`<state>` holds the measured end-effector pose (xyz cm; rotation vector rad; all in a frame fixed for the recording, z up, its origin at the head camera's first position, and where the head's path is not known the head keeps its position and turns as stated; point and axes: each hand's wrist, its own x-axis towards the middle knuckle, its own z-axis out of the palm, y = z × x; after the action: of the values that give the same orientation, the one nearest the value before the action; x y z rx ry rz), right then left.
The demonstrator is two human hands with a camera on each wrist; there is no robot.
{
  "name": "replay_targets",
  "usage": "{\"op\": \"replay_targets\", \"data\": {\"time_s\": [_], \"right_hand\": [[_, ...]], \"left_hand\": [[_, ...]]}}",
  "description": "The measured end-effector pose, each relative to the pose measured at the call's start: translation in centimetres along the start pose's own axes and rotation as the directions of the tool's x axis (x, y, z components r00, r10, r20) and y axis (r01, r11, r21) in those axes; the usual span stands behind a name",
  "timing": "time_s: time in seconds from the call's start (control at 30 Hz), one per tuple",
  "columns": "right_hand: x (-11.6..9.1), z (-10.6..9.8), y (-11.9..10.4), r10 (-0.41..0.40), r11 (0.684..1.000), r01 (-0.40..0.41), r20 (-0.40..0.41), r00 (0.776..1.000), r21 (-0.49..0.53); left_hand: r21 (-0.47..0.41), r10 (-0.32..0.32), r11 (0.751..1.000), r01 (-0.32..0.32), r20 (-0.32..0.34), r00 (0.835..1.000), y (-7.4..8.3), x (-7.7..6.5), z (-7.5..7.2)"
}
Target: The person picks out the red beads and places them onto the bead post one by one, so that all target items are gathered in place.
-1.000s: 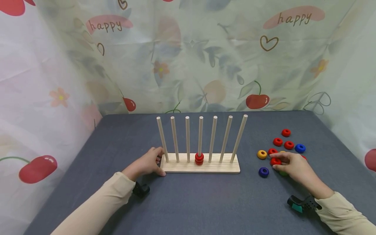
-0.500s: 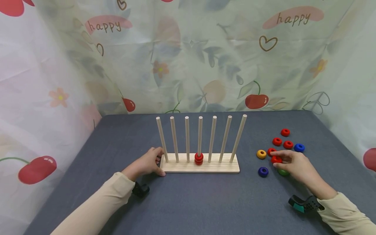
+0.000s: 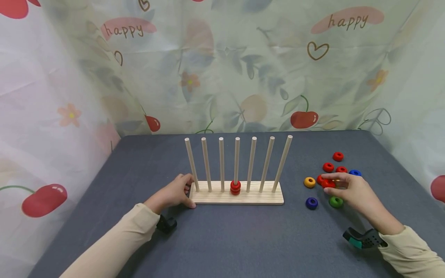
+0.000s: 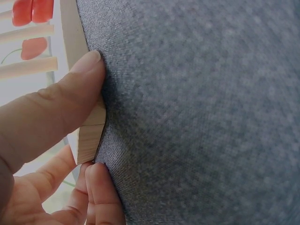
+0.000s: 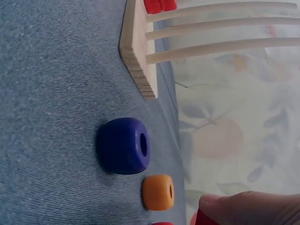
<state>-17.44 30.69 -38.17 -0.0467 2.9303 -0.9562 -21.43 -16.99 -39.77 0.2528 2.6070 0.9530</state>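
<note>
A wooden peg stand [image 3: 257,198] with several upright pegs stands mid-table. Two red beads [image 3: 235,188] are stacked on its middle peg. At the stand's left end, my left hand [image 3: 172,192] grips the base, thumb along the front edge and fingers round the end, as the left wrist view shows. On the right, my right hand [image 3: 356,192] pinches a red bead [image 3: 328,184] between thumb and fingers, just above the table. Another red bead [image 3: 319,179] lies right behind it. In the right wrist view only a sliver of the held bead shows beside the thumb.
Around the right hand lie a yellow bead [image 3: 309,182], a dark blue bead [image 3: 311,203], a green bead [image 3: 335,202] and a blue bead [image 3: 355,173]. More red beads [image 3: 328,167] sit farther back. A printed curtain [image 3: 226,69] hangs behind the table.
My right hand has lifted the red bead slightly off the table, uncovering the green bead beneath it. The left hand stays at the stand's end.
</note>
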Motion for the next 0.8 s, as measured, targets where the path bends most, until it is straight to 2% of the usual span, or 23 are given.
{"op": "replay_targets", "data": {"time_s": [0.37, 0.8], "right_hand": [[-0.1, -0.4, -0.6, -0.008, 1.0, 0.008, -0.003, 1.0, -0.01], [-0.7, -0.8, -1.7, -0.024, 0.999, 0.025, -0.027, 0.999, 0.029]], "left_hand": [[-0.004, 0.0, 1.0, 0.0, 0.001, 1.0, 0.0, 0.0, 0.0], [0.003, 0.005, 1.0, -0.005, -0.004, 1.0, 0.0, 0.0, 0.0]]}}
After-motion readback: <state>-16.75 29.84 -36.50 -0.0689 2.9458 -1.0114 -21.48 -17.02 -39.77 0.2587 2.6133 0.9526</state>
